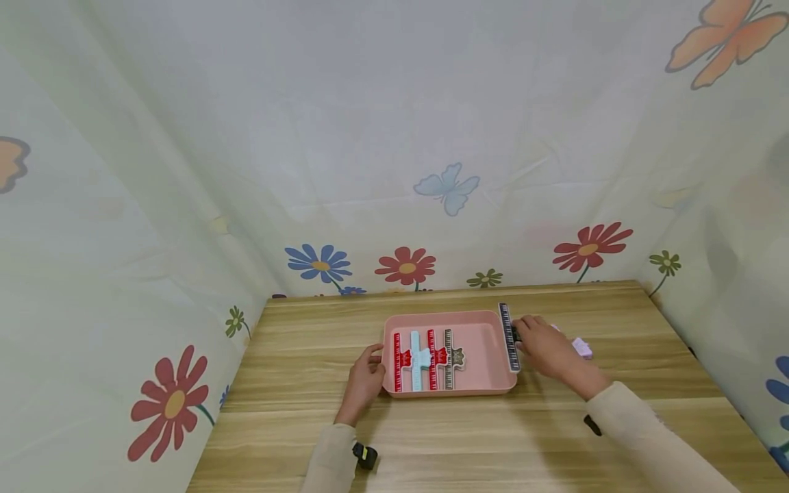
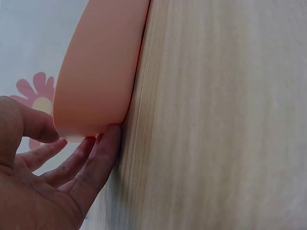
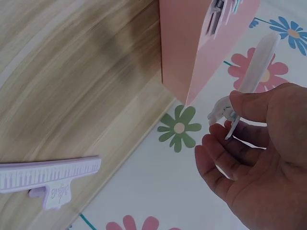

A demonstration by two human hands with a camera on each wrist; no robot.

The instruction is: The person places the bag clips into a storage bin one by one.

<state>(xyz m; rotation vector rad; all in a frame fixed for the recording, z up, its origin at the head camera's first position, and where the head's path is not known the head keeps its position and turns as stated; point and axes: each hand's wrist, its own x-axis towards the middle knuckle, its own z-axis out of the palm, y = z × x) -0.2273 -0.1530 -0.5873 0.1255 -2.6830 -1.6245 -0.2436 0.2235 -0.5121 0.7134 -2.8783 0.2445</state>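
Note:
A pink tray (image 1: 481,342) sits on the table with several piano-keyboard-patterned clips lying side by side in it: a red clip (image 1: 397,363), a pale blue clip (image 1: 416,361), another red clip (image 1: 432,359) and a grey-brown clip (image 1: 449,359). My left hand (image 1: 365,380) holds the tray's left end, thumb and fingertips against its outer wall. Over the right rim, my right hand (image 1: 545,348) pinches a dark blue clip (image 1: 508,339) by its handle. The right wrist view shows that clip's pale edge, raised off the table. A lavender clip (image 3: 53,177) lies on the table.
The wood-grained table (image 1: 296,356) meets a white cloth backdrop (image 1: 345,137) printed with flowers and butterflies, behind and at both sides. In the head view, the lavender clip (image 1: 581,348) is partly hidden by my right hand.

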